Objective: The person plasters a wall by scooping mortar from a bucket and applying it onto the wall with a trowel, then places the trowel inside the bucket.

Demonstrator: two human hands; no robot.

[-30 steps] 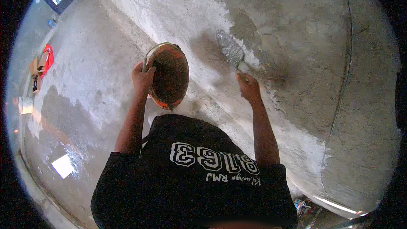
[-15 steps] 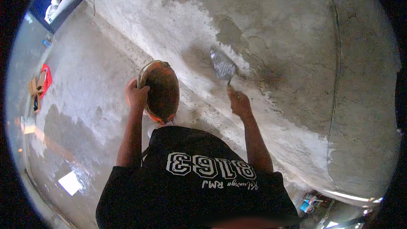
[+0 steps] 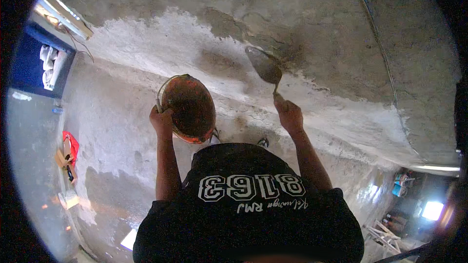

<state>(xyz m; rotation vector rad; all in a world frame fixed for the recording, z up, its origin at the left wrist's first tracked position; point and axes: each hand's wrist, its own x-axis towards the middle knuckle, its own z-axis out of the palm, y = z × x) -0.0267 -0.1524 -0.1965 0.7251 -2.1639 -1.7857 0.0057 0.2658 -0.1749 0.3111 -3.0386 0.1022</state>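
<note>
While the wall, grey with a whitish band low down, fills the area above and right of the bucket, the floor spreads to its left. Black shirt with white print sits just below the bucket. The bucket itself: orange-brown, tilted, mouth facing the camera, contents too dark to tell. Trowel is right of the bucket, well apart from it, blade pointing up-left in front of the wall; contact unclear. Right hand, right of the bucket, is closed round the trowel's handle, blade beyond the fingers. Left hand is clamped on the bucket's left edge by its handle, thumb over the rim, bucket right of the thumb; other fingers mostly hidden. Small cardboard box far left of the bucket.
</note>
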